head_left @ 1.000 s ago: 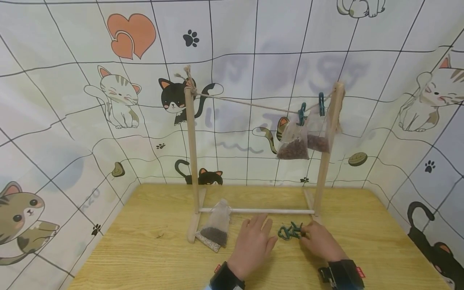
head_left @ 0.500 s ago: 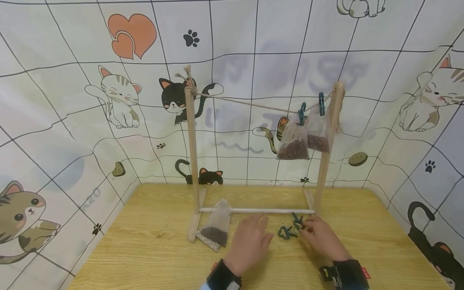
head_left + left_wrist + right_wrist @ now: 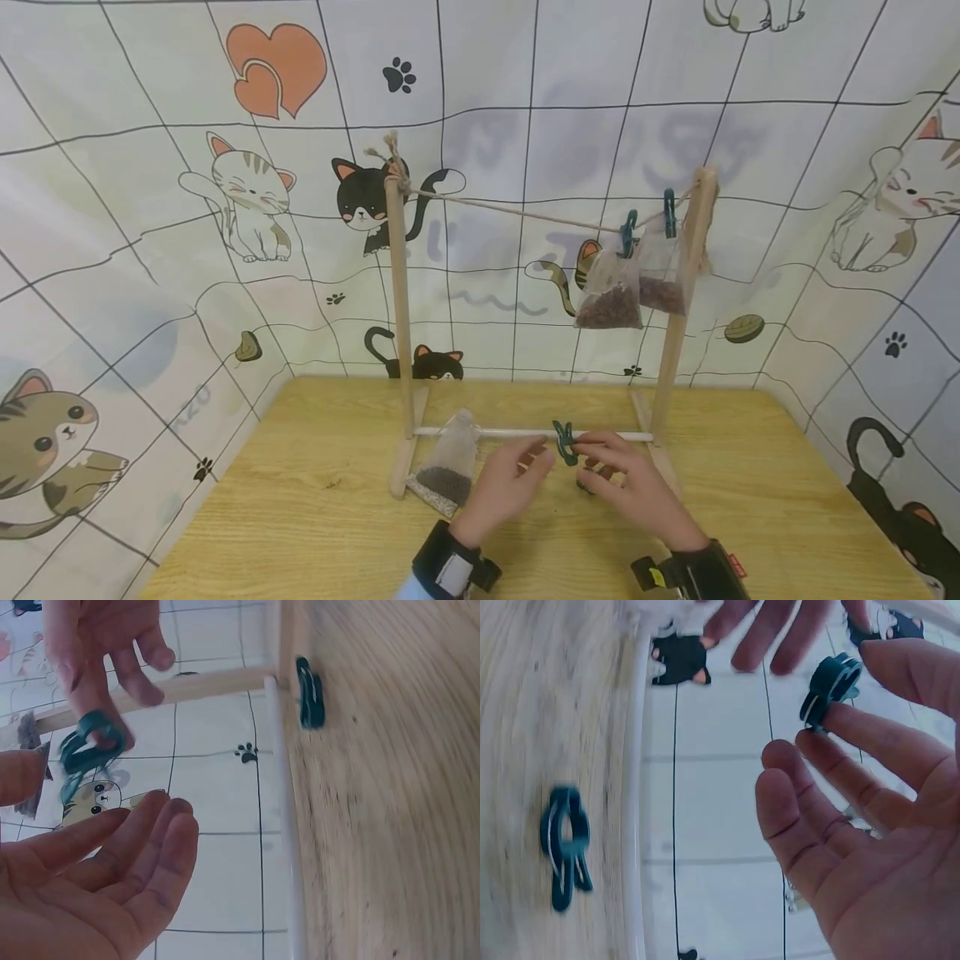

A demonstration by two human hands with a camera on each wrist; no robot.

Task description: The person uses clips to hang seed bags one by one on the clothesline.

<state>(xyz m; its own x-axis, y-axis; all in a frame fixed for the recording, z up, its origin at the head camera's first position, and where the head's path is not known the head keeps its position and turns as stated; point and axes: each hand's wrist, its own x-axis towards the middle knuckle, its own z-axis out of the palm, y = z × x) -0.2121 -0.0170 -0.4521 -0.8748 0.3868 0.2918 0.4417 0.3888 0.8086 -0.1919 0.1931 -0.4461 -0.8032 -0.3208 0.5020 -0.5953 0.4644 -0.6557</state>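
Note:
A green spring clip (image 3: 566, 443) is off the table between the two hands, pinched in the fingers of my right hand (image 3: 637, 483). In the right wrist view this clip (image 3: 831, 688) sits at the thumb and first fingertips. My left hand (image 3: 501, 485) faces it with thumb and fingers apart and holds nothing; the left wrist view shows its palm (image 3: 97, 892) and loosely bent fingers close to the clip (image 3: 91, 746). A second green clip (image 3: 564, 844) lies on the wooden table, mostly hidden under my right hand in the head view.
Behind the hands stands a wooden frame (image 3: 400, 308) with a low white rod (image 3: 510, 432) and a slack string (image 3: 510, 210). Two sheer bags (image 3: 611, 298) of reddish-brown bits hang from clips at its right. A bag of dark grains (image 3: 446, 479) lies over a pale-filled one (image 3: 431, 497) at left.
My right hand has picked up one clip from the table and brought it left and up toward my left hand. The left hand's fingers have turned toward the clip.

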